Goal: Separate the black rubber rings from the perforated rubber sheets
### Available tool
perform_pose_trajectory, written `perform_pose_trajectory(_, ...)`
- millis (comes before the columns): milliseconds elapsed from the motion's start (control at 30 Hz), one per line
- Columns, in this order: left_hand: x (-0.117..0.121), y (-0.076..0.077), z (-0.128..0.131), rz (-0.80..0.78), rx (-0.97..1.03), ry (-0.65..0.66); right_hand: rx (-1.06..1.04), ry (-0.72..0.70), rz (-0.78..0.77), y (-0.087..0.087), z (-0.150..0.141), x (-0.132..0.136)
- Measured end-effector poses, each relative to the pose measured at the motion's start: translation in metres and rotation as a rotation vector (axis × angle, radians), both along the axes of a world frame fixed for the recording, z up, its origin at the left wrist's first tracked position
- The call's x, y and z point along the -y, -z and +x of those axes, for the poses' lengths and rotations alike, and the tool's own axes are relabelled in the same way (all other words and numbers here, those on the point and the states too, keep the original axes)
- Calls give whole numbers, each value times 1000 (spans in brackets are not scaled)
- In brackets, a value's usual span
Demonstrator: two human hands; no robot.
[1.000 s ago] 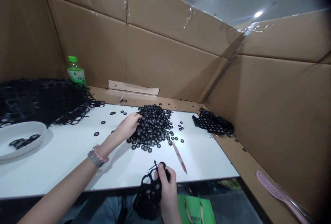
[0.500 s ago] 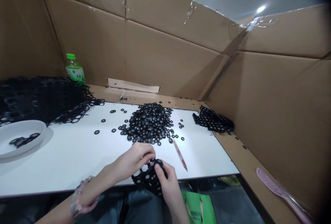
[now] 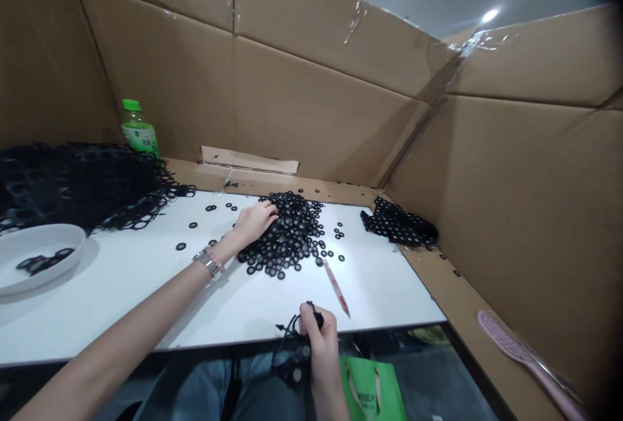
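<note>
My left hand (image 3: 257,220) is over the pile of small black rings (image 3: 292,233) with pale centres, at its upper left side. Its fingers are curled down and together against the pile; what they hold, if anything, is hidden. Down at the table's front edge, my right hand (image 3: 321,343) grips a black perforated sheet (image 3: 294,369), thumb on top. The sheet hangs crumpled over my lap, with round holes and a few loose strands sticking out to the left.
A white bowl (image 3: 73,233) with a few black pieces stands left, before a heap of black netting (image 3: 87,181). Behind are a green-capped bottle (image 3: 139,129) and cardboard walls. Rightward lie a red-and-white pointed strip (image 3: 335,287), another perforated black sheet (image 3: 402,223) and a pink hairbrush (image 3: 506,340).
My left hand has left the black sheet and moved up and forward to the ring pile. My right hand still holds the sheet, now a little lower.
</note>
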State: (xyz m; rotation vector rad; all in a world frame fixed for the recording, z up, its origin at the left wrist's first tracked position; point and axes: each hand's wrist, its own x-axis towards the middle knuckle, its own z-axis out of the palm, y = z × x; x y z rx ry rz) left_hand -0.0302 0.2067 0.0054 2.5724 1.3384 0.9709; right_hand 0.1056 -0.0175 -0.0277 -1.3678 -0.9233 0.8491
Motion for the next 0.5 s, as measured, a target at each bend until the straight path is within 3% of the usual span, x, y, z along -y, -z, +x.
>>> perform_pose_trajectory(100,19,-6,0,54,47,-21,31,67,-14,6,2,-1)
perform_pose_trajectory(167,44,-16,-2,2,104,55,75,20,-2,7,1,-3)
perform_pose_trajectory(300,103,-32,-4,-399,14,500,157,18,22,3,-7,-6)
perform_pose_trajectory(367,122,-35,-3,-538,-34,655,181,11,-16,-1,-8,-3)
perform_pose_trajectory(433,128,-35,-3,-594,-18,693,176,-76,-73,-6,-4,1)
perform_pose_trajectory(500,126,-32,-4,-595,38,631,114,-224,-133,-12,3,5)
